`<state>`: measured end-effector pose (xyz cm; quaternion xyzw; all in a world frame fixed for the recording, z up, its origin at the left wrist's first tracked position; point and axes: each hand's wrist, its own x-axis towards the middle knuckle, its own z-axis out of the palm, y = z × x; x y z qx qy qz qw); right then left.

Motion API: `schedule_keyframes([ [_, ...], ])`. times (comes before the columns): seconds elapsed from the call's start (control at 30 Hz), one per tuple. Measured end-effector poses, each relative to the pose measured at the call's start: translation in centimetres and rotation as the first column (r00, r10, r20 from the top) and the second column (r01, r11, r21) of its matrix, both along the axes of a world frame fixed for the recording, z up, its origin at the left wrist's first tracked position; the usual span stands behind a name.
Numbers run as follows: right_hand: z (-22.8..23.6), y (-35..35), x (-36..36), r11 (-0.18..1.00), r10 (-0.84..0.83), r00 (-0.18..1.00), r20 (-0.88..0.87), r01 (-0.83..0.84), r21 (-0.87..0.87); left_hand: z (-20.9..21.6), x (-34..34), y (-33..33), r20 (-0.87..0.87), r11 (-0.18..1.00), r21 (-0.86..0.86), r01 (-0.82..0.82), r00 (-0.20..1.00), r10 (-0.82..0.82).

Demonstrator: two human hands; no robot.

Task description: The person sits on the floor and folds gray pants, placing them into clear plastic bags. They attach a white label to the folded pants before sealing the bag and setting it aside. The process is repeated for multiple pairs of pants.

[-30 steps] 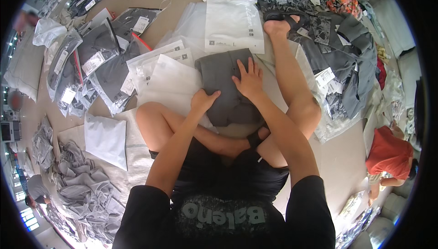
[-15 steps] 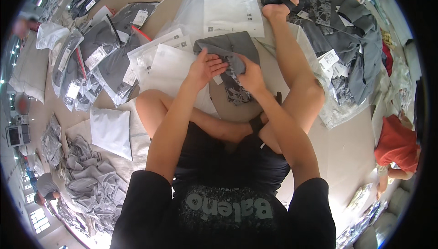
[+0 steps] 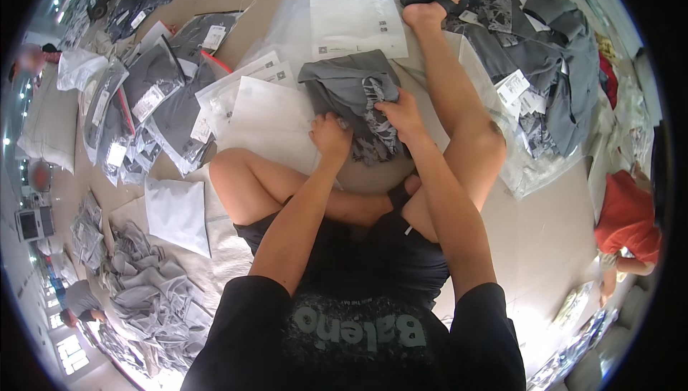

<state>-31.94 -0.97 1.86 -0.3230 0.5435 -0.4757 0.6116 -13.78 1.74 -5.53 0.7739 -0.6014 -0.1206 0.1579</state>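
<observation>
A grey garment (image 3: pixel 333 79) with a patterned grey-and-white part lies bunched on the floor in front of my crossed leg. My left hand (image 3: pixel 332 135) grips its near left edge, with the fingers curled around the cloth. At its right side my right hand (image 3: pixel 401 113) pinches a fold of the patterned part between thumb and fingers. Flat white plastic bags (image 3: pixel 266 115) lie just left of the garment, partly under its edge. Beyond it rests another clear-and-white bag (image 3: pixel 351 22).
Bagged grey garments (image 3: pixel 154 93) with white tags are piled at the left. A loose grey heap (image 3: pixel 154 280) lies at the lower left, near a white packet (image 3: pixel 177 212). Tagged grey clothes (image 3: pixel 541 68) spread beyond my outstretched leg. A person in red (image 3: pixel 627 219) crouches at the far right.
My left hand has come down from the garment's upper left, changing from outstretched to closed on its near edge. The right hand has shifted slightly right, and the patterned part is more exposed.
</observation>
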Motion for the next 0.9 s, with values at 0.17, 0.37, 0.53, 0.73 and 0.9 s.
schedule_keyframes([
  [0.17, 0.3, 0.1, 0.4, 1.0, 0.026, 0.999, -0.044, -0.026, 0.001, -0.9, 0.7, 0.3, -0.001, 0.993, -0.096, 0.066, 0.998, -0.066],
  [0.37, -1.7, -0.7, 0.3, 0.998, 0.003, 0.993, -0.116, -0.011, -0.068, -2.4, -0.6, -1.7, -0.021, 0.996, -0.008, -0.091, 0.996, 0.091],
  [0.53, -0.9, -0.3, 1.1, 0.998, 0.001, 0.997, -0.079, -0.005, -0.056, -0.1, 0.5, -2.7, 0.028, 0.998, -0.059, 0.015, 1.0, -0.013],
  [0.73, -1.0, -0.3, 1.2, 0.994, 0.017, 0.998, -0.054, -0.023, -0.11, 5.2, 5.3, -5.6, -0.131, 0.99, -0.052, 0.131, 0.982, -0.136],
  [0.9, 0.0, 0.1, -1.5, 0.996, -0.05, 0.992, -0.112, 0.042, -0.074, 6.6, 6.0, -9.2, -0.189, 0.959, -0.159, 0.236, 0.946, -0.264],
])
